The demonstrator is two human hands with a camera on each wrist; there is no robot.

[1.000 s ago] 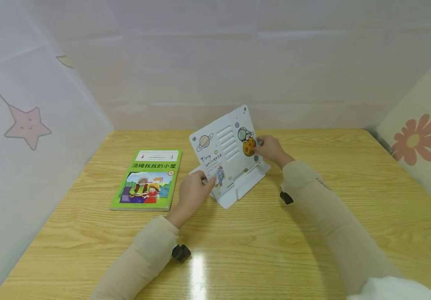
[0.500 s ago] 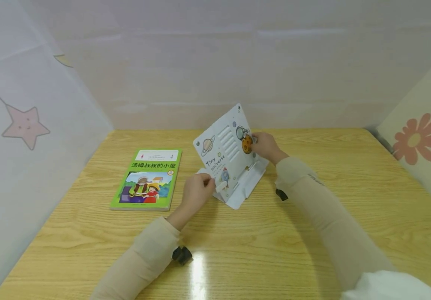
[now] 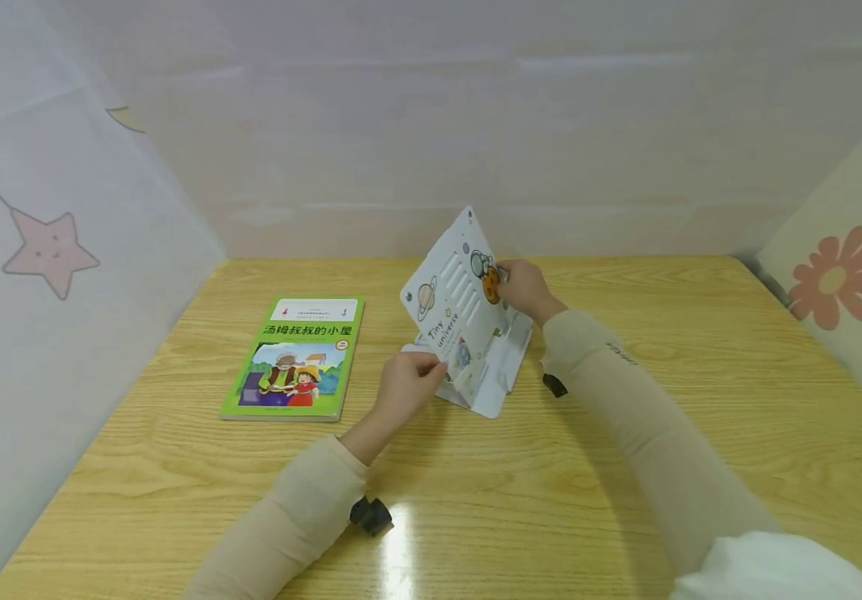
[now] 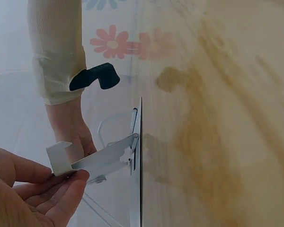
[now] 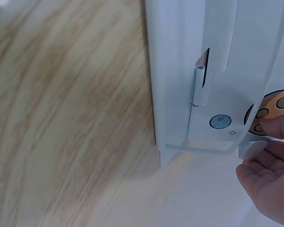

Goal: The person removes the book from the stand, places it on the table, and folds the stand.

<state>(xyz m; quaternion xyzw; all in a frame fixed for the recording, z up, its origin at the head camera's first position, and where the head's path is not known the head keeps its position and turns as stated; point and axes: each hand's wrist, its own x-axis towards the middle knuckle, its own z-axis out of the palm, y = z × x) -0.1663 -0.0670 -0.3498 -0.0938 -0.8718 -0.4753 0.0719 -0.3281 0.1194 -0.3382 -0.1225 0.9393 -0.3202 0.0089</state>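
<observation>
A white metal book stand [image 3: 446, 271] printed with planets, an astronaut and "Tiny universe" stands on the table, its panel tilted up from a flat base. My left hand [image 3: 410, 385] pinches the panel's lower left edge. In the left wrist view, the fingers of that left hand [image 4: 42, 194] hold beside a small bent tab [image 4: 60, 161]. My right hand [image 3: 525, 288] grips the panel's right edge, its thumb on the orange planet. From the right wrist, that right hand [image 5: 272, 179] appears next to another white tab [image 5: 252, 149]. The stand's back is mostly hidden in the head view.
A green picture book [image 3: 292, 362] lies flat to the left of the stand. The wooden table [image 3: 491, 508] ends at a pale cloth wall [image 3: 371, 133] behind. Black straps [image 3: 371, 517] sit at the wrists.
The stand has turned, its left side swinging right and its right side shifting left, so the panel faces more sideways. Both hands have moved with it, keeping hold.
</observation>
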